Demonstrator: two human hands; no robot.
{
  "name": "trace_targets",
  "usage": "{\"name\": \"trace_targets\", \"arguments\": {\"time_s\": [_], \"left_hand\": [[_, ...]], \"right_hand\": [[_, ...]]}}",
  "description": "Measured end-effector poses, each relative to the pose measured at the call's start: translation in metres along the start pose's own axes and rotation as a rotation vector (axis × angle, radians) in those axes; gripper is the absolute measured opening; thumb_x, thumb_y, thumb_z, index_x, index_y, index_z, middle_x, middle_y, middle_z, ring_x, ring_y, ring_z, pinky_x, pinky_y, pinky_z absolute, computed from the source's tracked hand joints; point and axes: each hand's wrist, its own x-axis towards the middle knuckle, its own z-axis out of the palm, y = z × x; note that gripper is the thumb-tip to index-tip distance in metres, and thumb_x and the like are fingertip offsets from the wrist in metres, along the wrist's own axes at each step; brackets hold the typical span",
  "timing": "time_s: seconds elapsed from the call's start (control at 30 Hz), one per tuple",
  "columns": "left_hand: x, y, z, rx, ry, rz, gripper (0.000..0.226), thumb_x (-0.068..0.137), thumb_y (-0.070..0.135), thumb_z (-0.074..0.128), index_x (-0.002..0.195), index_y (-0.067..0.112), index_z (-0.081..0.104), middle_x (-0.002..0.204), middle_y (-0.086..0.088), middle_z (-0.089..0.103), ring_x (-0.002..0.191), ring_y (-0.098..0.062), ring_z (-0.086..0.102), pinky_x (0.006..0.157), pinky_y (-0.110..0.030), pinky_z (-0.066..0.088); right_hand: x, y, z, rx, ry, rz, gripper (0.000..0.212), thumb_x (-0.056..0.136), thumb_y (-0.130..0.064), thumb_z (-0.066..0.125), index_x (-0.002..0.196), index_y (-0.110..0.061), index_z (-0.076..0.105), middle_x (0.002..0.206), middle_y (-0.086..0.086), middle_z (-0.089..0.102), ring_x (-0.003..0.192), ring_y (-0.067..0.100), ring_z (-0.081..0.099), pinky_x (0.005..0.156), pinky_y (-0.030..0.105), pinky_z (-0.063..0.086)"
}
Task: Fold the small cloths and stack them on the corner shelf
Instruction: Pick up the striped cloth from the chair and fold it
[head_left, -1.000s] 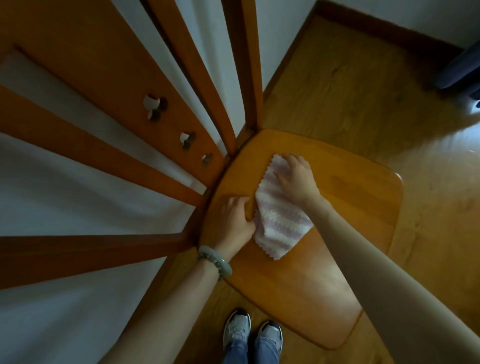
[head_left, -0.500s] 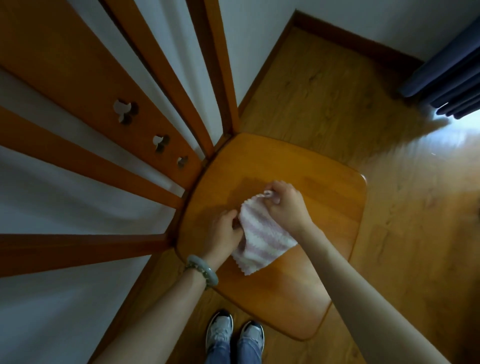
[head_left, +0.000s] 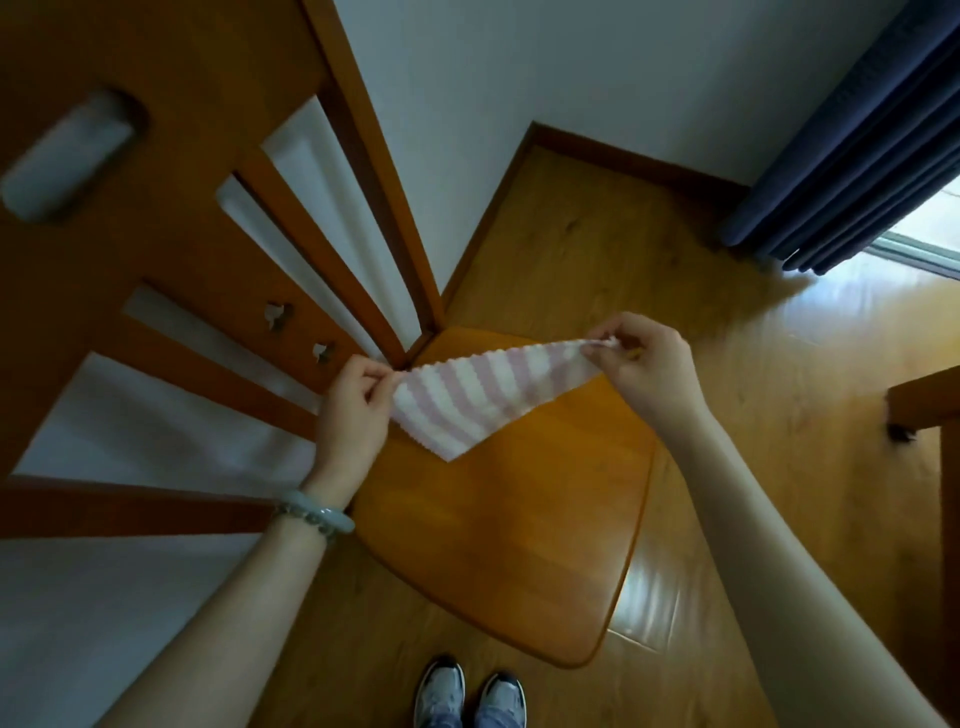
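Note:
A small pink and white striped cloth (head_left: 480, 397) hangs stretched in the air above the lowest board of the wooden corner shelf (head_left: 530, 545). My left hand (head_left: 356, 402) pinches its left corner. My right hand (head_left: 641, 366) pinches the opposite corner, up and to the right. The cloth's free corner points down toward the board without clearly touching it. No other cloth shows on the board.
The shelf's upright slats and upper boards (head_left: 171, 244) rise at the left against the white wall. A dark blue curtain (head_left: 852, 150) hangs at the right by a bright window. A wooden furniture edge (head_left: 924, 405) juts in at the right. My shoes (head_left: 470, 696) stand on the wooden floor.
The cloth lay flat on the board under both hands; they pinched its corners, lifted it and pulled it taut. The view has tilted up and back.

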Motion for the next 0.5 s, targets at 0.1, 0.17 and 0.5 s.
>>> {"name": "trace_targets", "arguments": {"time_s": [0.1, 0.17, 0.5], "left_hand": [[0.002, 0.037, -0.015, -0.093, 0.068, 0.102, 0.006, 0.092, 0.024, 0.06, 0.097, 0.02, 0.06, 0.089, 0.007, 0.067, 0.08, -0.004, 0.065, 0.062, -0.016, 0.05], [-0.003, 0.055, -0.024, -0.125, 0.086, 0.181, 0.009, 0.089, 0.022, 0.064, 0.098, 0.021, 0.062, 0.09, 0.008, 0.067, 0.084, -0.004, 0.065, 0.066, -0.016, 0.052], [-0.062, -0.009, -0.026, 0.09, -0.254, 0.225, 0.026, 0.082, 0.012, 0.071, 0.092, 0.036, 0.065, 0.1, 0.011, 0.066, 0.096, -0.005, 0.063, 0.078, -0.021, 0.053]], "right_hand": [[-0.004, -0.006, -0.019, 0.036, 0.072, 0.004, 0.008, 0.086, -0.01, 0.063, 0.086, -0.018, 0.066, 0.085, -0.006, 0.064, 0.081, 0.003, 0.056, 0.065, 0.016, 0.041], [-0.01, -0.007, -0.029, 0.072, 0.125, 0.004, 0.009, 0.086, -0.009, 0.064, 0.088, -0.017, 0.067, 0.087, -0.005, 0.065, 0.084, 0.007, 0.059, 0.068, 0.019, 0.048], [-0.081, 0.034, -0.015, 0.053, -0.07, 0.028, 0.019, 0.084, 0.001, 0.061, 0.084, -0.018, 0.064, 0.086, -0.007, 0.061, 0.076, 0.003, 0.056, 0.061, 0.007, 0.041]]}}
